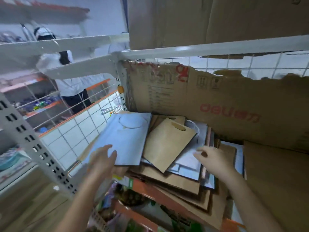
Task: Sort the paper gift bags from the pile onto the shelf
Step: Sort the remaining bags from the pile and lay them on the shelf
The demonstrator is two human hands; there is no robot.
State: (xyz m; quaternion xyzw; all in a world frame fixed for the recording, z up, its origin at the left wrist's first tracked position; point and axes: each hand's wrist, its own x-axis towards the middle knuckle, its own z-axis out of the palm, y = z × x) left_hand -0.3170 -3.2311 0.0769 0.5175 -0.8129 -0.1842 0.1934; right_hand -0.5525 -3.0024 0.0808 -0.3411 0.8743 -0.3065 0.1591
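— Any writing you can read?

— Only on the torn cardboard sheet (209, 101) standing at the back of the shelf, right of centre in the frame. It carries a red "deli" logo, upside down, with a few red characters beside it that are too blurred to read. There are also handling symbols and a printed block of text, all illegible. A brown cardboard box (209, 19) fills the upper right, sitting on the white shelf rail (217, 47); no print on it is readable.

— And the gift bags?

— They lie flat in a loose stack (175, 186) at the centre of the frame, on the shelf with the orange front edge (147, 188). On top to the left lies a pale blue bag (127, 139) with a white cord handle. Just right of it lies a tan kraft bag (168, 144) with a die-cut oval handle hole, turned at an angle. Under that, grey-white bags and more brown ones are fanned out.

— The hands?

— The left hand (102, 161) has its fingers spread and resting on the near corner of the pale blue bag. I cannot tell whether it grasps underneath. The right hand (212, 159) hovers over the grey-white bags, fingers loosely curled, holding nothing.

— Anything else?

— A person in a white top (70, 81) stands beyond the wire grid at the upper left.
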